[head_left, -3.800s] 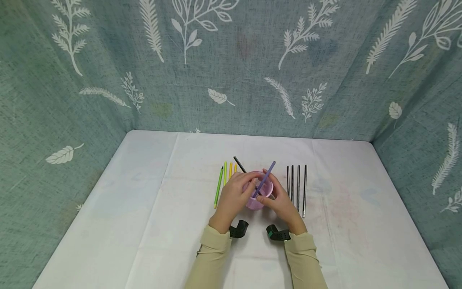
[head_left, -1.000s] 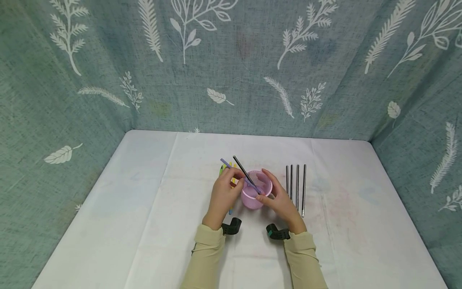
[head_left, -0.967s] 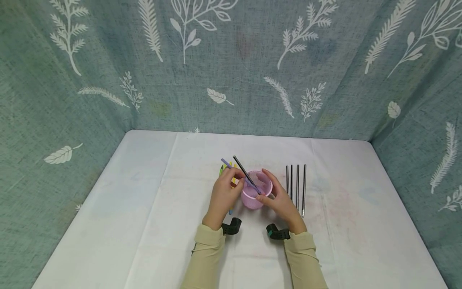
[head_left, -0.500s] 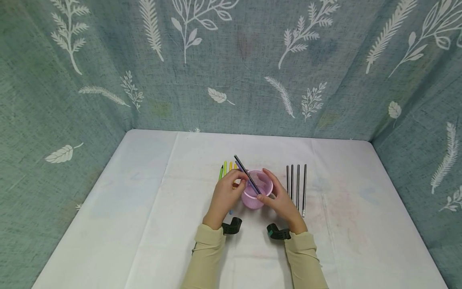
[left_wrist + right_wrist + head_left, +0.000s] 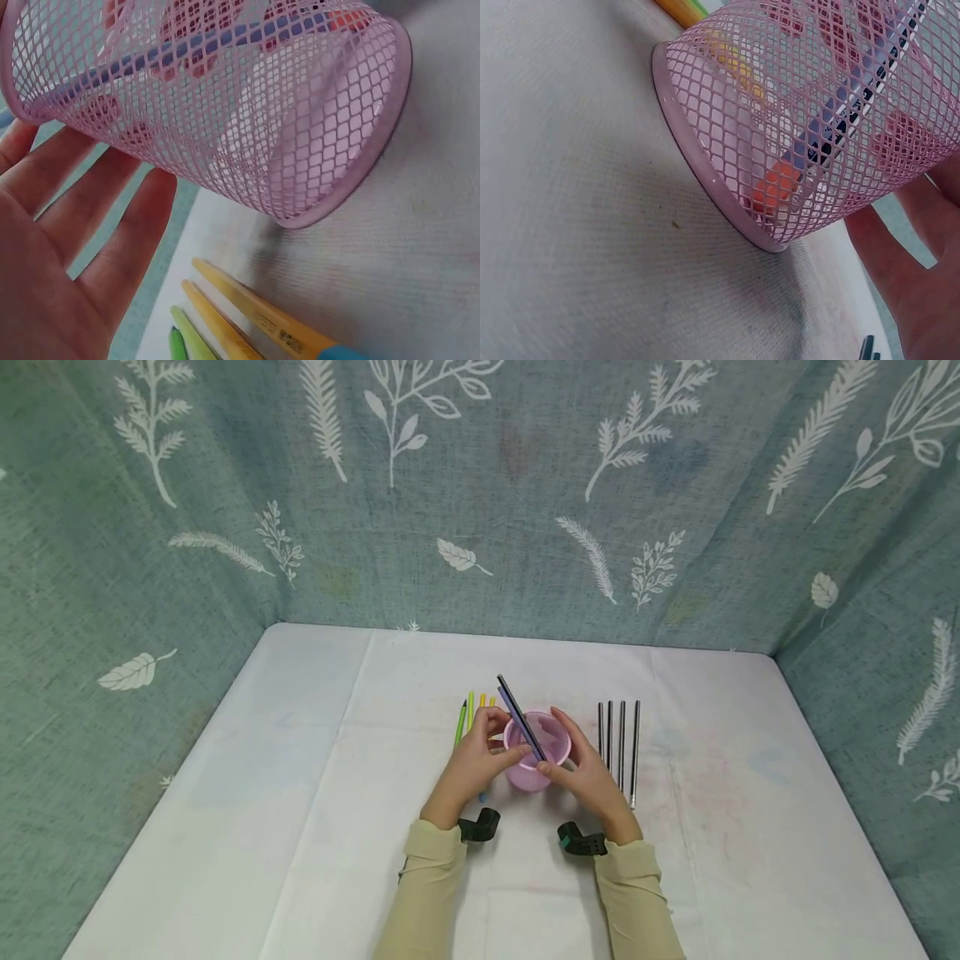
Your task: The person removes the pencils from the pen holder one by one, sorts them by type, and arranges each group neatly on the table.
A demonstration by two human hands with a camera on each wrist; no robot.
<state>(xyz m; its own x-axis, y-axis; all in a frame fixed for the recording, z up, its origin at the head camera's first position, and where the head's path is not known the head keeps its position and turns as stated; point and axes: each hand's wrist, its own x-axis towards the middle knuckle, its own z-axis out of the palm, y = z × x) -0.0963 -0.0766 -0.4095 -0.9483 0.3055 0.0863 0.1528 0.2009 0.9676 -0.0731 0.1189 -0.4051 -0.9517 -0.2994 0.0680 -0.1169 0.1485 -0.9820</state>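
A pink mesh pencil cup [image 5: 527, 779] stands on the table between both hands. Inside lean a purple pencil [image 5: 511, 710] and a black pencil [image 5: 506, 686], side by side, tops towards the back left. The purple one's orange end [image 5: 776, 186] is at the cup's base. My right hand [image 5: 592, 781] grips the cup's right side, thumb at the near rim. My left hand [image 5: 474, 762] is at the cup's left, its fingers spread and fairly straight in the left wrist view, tips near or against the mesh; its thumb reaches over the rim by the pencils.
Left of the cup lies a row of coloured pencils: a green pencil [image 5: 461, 724], a lime one [image 5: 470, 710] and yellow ones [image 5: 262, 311], partly hidden by the left hand. Several black pencils [image 5: 622, 743] lie in a row at the right. White cloth covers the table [image 5: 360, 860].
The purple pencil has swung from leaning right, then far left, to lie along the black one. The left hand has let go of it and spread its fingers. The right hand stays on the cup.
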